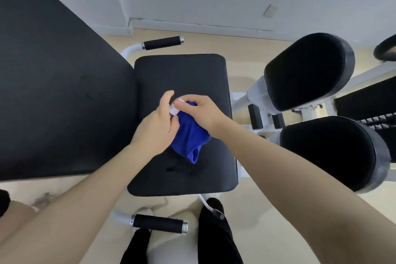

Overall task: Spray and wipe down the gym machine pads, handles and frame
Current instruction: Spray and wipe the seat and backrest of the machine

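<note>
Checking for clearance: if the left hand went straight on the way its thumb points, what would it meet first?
Probably nothing close: beyond the left hand lies the black padded seat, then the far black foam handle. Depth is unclear.

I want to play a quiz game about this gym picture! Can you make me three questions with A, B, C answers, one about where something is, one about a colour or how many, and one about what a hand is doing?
1. Where is the blue cloth?
A. Over the seat pad
B. On the floor
C. Hanging on a handle

2. How many black handle grips show beside the seat?
A. One
B. Two
C. Four

3. What is the right hand doing?
A. Lying flat and open
B. Pointing at the wall
C. Gripping the cloth

Answers:
1. A, the cloth hangs between the hands above the seat pad.
2. B, the far grip and the near grip.
3. C, its fingers curl round the cloth, next to the left hand holding a small white thing.
</note>
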The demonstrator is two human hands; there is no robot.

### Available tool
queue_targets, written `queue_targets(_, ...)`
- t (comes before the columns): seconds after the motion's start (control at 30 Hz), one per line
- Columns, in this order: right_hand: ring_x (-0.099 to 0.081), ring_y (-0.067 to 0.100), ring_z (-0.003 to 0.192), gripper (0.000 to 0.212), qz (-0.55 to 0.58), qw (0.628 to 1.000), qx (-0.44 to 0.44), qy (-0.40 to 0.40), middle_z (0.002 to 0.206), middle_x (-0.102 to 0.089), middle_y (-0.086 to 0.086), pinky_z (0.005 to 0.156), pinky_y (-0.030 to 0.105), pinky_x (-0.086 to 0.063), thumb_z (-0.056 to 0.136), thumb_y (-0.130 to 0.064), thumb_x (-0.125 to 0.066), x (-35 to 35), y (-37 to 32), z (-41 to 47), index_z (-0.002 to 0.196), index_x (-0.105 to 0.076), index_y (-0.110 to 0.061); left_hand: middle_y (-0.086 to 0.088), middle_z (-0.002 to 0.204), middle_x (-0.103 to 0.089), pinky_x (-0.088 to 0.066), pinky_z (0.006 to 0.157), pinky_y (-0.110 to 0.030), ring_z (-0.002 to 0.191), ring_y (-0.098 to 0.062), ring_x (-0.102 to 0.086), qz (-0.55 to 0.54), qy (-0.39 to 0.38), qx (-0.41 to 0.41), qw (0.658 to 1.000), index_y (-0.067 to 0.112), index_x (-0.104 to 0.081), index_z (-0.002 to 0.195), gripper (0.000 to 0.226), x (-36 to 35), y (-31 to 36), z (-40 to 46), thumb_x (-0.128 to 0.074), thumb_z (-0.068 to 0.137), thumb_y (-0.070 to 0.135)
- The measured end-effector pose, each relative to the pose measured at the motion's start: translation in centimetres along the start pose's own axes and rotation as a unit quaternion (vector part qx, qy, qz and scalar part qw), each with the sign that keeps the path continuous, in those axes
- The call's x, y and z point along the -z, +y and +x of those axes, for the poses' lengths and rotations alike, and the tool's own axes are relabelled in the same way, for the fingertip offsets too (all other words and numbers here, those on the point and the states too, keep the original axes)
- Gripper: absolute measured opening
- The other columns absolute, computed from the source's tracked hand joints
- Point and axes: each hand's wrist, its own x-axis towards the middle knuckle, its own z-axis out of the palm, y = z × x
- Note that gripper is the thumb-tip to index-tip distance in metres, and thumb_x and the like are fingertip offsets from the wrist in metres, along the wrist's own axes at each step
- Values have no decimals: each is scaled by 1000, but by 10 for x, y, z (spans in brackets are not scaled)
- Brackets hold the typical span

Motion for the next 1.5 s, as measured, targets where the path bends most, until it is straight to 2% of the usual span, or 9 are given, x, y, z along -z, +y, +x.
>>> queue_targets(0.17,-64,19,102,21,22,987,-45,-153,108,-69,5,96,34,-48,95,-21,-53,37,14,9,109,-67,-13,9,133,-49,-43,93,-24,109,-9,-54,-171,-70,-32,982,57,-24,134,65,-12,-5,0,-54,92,17)
queue_targets(0.3,-63,7,100,20,-11,986,-79,-147,109,-67,-7,87,18,-50,92,-17,-57,55,20,1,110,-65,-22,1,104,-58,-49,78,-34,74,-16,-55,-91,-92,-35,991,54,-34,132,57,-21,9,2,-50,91,18)
queue_targets(0.57,-54,16,90,23,-231,926,-39,295,97,-60,-1,74,24,-39,87,-23,-56,91,3,-5,105,-60,-11,-7,83,-53,-43,57,-36,64,-34,-54,142,-38,-21,989,23,-39,131,37,-21,-1,20,-43,95,21)
queue_targets(0.7,-55,20,99,33,-318,924,-36,210,110,-60,4,75,21,-35,90,-21,-56,65,23,16,121,-52,-10,-4,71,-41,-40,47,-35,50,-32,-45,179,-4,-28,984,24,-35,125,33,-29,-13,41,-47,94,21)
queue_targets(0.9,-53,24,98,39,-261,909,-120,300,117,-57,14,75,28,-38,93,-18,-51,89,42,37,127,-43,-2,-6,81,-43,-35,49,-34,55,-31,-45,205,11,53,977,17,-38,123,25,-29,-19,74,-37,98,22)
queue_targets(1.13,-54,20,82,28,-293,905,-78,299,101,-61,5,69,32,-45,88,-20,-54,76,48,25,115,-49,-14,-7,83,-46,-26,43,-29,46,-19,-33,242,-48,143,959,18,-35,127,29,-28,-48,46,-37,98,16)
queue_targets(1.27,-51,22,107,38,-341,923,36,174,112,-59,1,88,32,-37,85,-33,-64,38,65,29,117,-51,-17,-9,110,-48,-31,47,-30,50,-22,-39,211,-40,185,959,25,-29,139,43,-33,-64,42,-40,98,23)
queue_targets(1.4,-6,35,143,50,-618,783,47,-45,155,-19,1,110,60,0,89,-53,-49,10,120,39,136,-42,-37,-6,156,-8,-40,57,-32,75,-34,-61,209,-75,194,956,28,-10,147,70,-43,-82,54,-53,92,34)
queue_targets(1.5,-44,37,125,43,-671,726,151,9,142,-45,7,94,60,-38,83,-45,-59,8,142,48,125,-55,-36,1,158,4,-43,59,-32,83,-32,-64,196,-102,184,958,19,-3,149,83,-51,-90,68,-56,89,42)
